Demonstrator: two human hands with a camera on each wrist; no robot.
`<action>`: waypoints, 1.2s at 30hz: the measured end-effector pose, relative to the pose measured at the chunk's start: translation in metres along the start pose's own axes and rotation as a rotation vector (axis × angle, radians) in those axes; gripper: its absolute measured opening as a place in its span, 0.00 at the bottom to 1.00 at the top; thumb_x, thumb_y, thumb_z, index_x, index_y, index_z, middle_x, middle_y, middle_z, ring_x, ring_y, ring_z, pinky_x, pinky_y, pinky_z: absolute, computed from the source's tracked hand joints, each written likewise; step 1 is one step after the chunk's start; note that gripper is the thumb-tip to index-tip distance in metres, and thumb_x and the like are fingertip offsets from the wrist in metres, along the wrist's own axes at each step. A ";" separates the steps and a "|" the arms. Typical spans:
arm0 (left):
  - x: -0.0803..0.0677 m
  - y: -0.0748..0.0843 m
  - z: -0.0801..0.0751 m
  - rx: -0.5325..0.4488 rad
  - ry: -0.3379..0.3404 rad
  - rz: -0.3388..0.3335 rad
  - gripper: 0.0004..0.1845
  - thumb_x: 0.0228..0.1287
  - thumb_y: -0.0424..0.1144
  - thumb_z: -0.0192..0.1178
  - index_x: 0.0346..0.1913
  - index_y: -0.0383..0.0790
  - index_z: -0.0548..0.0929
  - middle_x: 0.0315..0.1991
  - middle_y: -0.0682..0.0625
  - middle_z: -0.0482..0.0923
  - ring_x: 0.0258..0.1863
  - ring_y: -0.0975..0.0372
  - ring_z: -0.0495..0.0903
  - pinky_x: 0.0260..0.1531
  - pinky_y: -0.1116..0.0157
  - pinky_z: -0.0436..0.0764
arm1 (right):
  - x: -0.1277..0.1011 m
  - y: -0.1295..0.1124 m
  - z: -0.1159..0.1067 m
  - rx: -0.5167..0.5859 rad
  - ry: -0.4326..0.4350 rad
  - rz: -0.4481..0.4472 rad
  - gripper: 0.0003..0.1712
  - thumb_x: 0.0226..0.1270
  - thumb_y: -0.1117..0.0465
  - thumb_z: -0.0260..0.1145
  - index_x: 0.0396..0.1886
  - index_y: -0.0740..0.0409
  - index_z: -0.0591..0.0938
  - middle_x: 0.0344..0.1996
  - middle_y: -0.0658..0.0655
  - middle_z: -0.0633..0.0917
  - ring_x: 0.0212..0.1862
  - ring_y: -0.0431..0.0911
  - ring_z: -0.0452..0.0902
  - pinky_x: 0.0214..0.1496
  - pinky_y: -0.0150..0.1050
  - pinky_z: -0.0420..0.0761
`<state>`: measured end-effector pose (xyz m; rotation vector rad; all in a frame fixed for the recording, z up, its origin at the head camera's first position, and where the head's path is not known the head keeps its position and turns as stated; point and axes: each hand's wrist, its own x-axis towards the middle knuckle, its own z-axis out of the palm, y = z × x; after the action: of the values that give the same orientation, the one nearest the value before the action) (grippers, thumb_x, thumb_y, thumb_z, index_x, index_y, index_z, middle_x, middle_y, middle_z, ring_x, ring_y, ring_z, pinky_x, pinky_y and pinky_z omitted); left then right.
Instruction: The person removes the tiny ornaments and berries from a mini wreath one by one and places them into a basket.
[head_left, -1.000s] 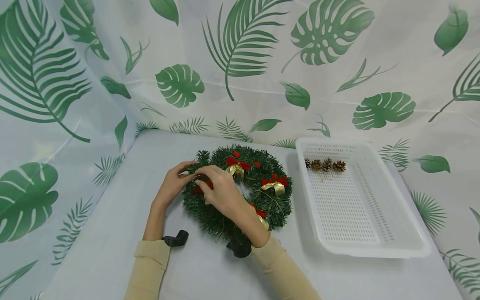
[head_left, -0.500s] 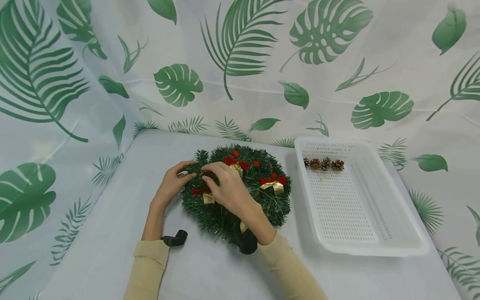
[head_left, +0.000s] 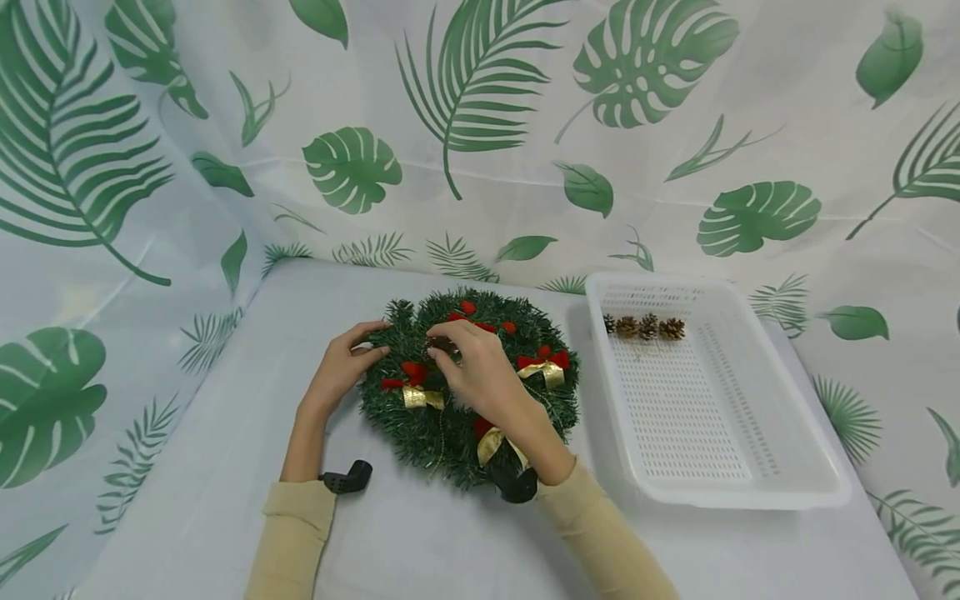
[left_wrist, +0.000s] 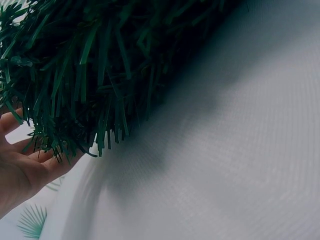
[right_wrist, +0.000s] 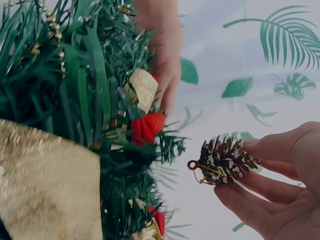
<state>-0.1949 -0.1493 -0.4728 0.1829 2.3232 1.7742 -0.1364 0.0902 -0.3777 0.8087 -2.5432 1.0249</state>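
A green tinsel wreath [head_left: 408,429], trimmed with red-and-gold bows, red berries and gold bead strings, lies on the white-covered table. My left hand [head_left: 335,372] grips its left edge; in the left wrist view the fingers reach behind the green strands. My right hand [head_left: 487,367] is over the wreath's upper left part. Between its thumb and fingertips it pinches a brown, white-tipped pine cone [right_wrist: 227,160] with a small ring and a gold loop of cord. In the right wrist view the cone is apart from the strands, near a red berry [right_wrist: 147,127] and a gold bow [right_wrist: 144,90].
To the right stands a white perforated plastic basket [head_left: 750,497] with several pine cones [head_left: 649,327] in a row at its back left. A white curtain [head_left: 517,208] printed with green leaves hangs behind and beside the table.
My right hand has moved to the right with the pine cone, from near the left hand toward the wreath's middle, uncovering the left bow. The left hand stays at the edge.
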 end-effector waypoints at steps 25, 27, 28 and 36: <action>-0.004 0.002 -0.001 -0.009 -0.007 -0.013 0.29 0.77 0.40 0.61 0.76 0.45 0.70 0.80 0.40 0.58 0.74 0.38 0.66 0.69 0.39 0.69 | -0.013 0.013 -0.020 -0.051 0.043 0.055 0.12 0.71 0.69 0.69 0.52 0.66 0.85 0.48 0.62 0.88 0.45 0.52 0.88 0.43 0.42 0.87; -0.004 0.002 -0.001 -0.009 -0.006 -0.015 0.28 0.76 0.40 0.61 0.76 0.45 0.71 0.80 0.41 0.59 0.74 0.38 0.66 0.69 0.39 0.69 | -0.014 0.013 -0.023 -0.056 0.050 0.056 0.12 0.71 0.69 0.69 0.52 0.66 0.85 0.48 0.62 0.88 0.45 0.52 0.88 0.43 0.42 0.87; -0.003 0.002 -0.001 -0.008 -0.005 -0.016 0.28 0.76 0.41 0.61 0.76 0.45 0.71 0.80 0.41 0.59 0.74 0.39 0.66 0.69 0.39 0.69 | -0.015 0.014 -0.024 -0.057 0.052 0.060 0.12 0.71 0.69 0.69 0.52 0.65 0.85 0.48 0.62 0.88 0.44 0.51 0.88 0.44 0.42 0.87; 0.000 -0.001 0.000 -0.004 -0.001 -0.017 0.28 0.77 0.39 0.60 0.76 0.44 0.70 0.80 0.40 0.58 0.75 0.37 0.64 0.69 0.39 0.68 | -0.022 0.021 -0.032 -0.084 0.068 0.080 0.13 0.70 0.68 0.71 0.52 0.65 0.86 0.47 0.63 0.88 0.45 0.52 0.88 0.45 0.44 0.87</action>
<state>-0.1945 -0.1495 -0.4734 0.1632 2.3136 1.7699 -0.1294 0.1343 -0.3765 0.6436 -2.5605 0.9447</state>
